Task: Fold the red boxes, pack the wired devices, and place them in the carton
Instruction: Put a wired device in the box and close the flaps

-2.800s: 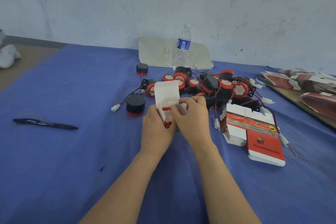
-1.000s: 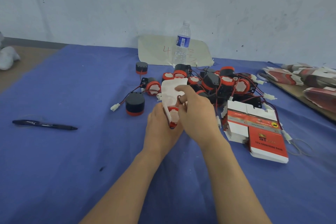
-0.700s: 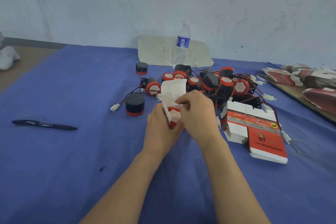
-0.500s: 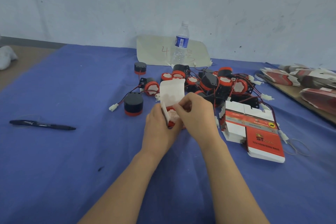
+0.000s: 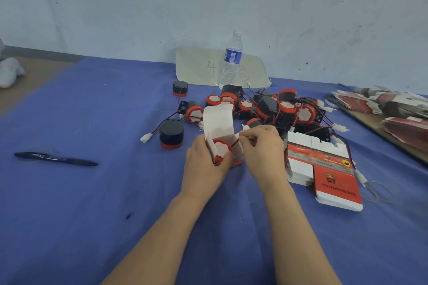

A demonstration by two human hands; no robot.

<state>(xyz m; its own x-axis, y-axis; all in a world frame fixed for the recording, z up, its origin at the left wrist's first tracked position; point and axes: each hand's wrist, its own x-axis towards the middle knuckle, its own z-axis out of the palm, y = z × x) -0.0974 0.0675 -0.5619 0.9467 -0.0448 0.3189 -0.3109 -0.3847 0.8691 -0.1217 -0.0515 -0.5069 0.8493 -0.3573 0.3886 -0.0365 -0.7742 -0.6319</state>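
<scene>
My left hand (image 5: 205, 164) grips a small red box (image 5: 217, 122) whose white lid flap stands open and upright. A red and white wired device (image 5: 221, 149) sits inside the box's mouth. My right hand (image 5: 264, 148) pinches the box's right side flap, with the device's thin wire running under my fingertips. Behind the box lies a pile of several black and red wired devices (image 5: 278, 109) with tangled red and black leads. A stack of flat unfolded red boxes (image 5: 324, 169) lies just right of my right hand.
A black and red device (image 5: 171, 135) stands alone to the left of the box, another (image 5: 180, 88) farther back. A black pen (image 5: 55, 158) lies at left. A water bottle (image 5: 231, 60) stands on a paper sheet (image 5: 199, 67). More flat boxes (image 5: 393, 109) lie at far right.
The device has gone deeper into the box. My right hand came down from the lid flap to the right side flap and now pinches it.
</scene>
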